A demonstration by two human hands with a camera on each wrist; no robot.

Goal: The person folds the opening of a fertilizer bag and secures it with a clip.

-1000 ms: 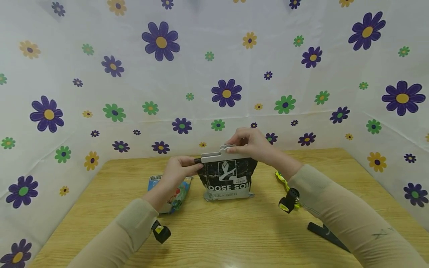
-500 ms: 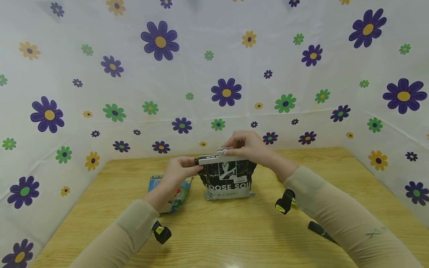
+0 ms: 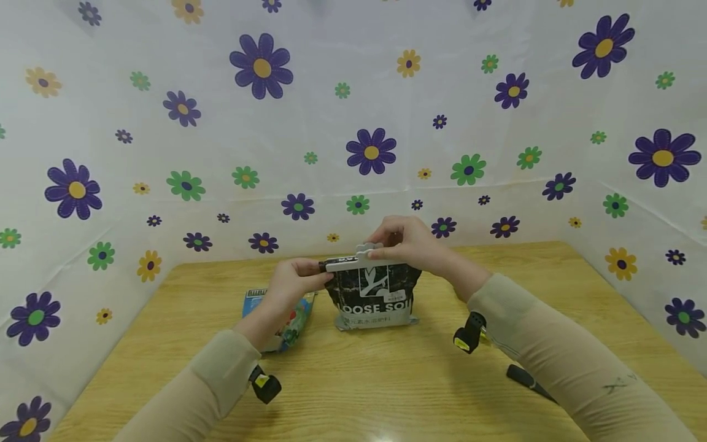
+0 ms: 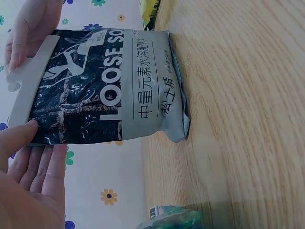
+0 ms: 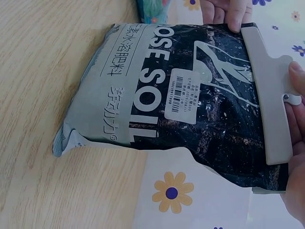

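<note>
A black-and-grey "LOOSE SOIL" bag [image 3: 375, 310] stands upright at the middle of the table. Across its top runs a wide white bag clip [image 3: 342, 264], seen end to end in the right wrist view. My right hand [image 3: 413, 240] pinches the clip's raised handle, thumb on the near side. With thumb in front and fingers behind, my left hand [image 3: 295, 279] pinches the bag's upper left corner, beside the end of the clip. A barcode sticker [image 5: 183, 96] shows on the bag's front in the right wrist view.
A blue and green packet [image 3: 298, 325] lies left of the bag, partly behind my left forearm. On the right, a dark flat object [image 3: 527, 379] is partly covered by my right sleeve. The left wrist view shows a yellow packet [image 4: 149, 12] at its top edge.
My right hand and the clip have moved slightly left and down, and a dark strip of the bag's top now shows above the clip's left part. My left hand stays at the corner.
</note>
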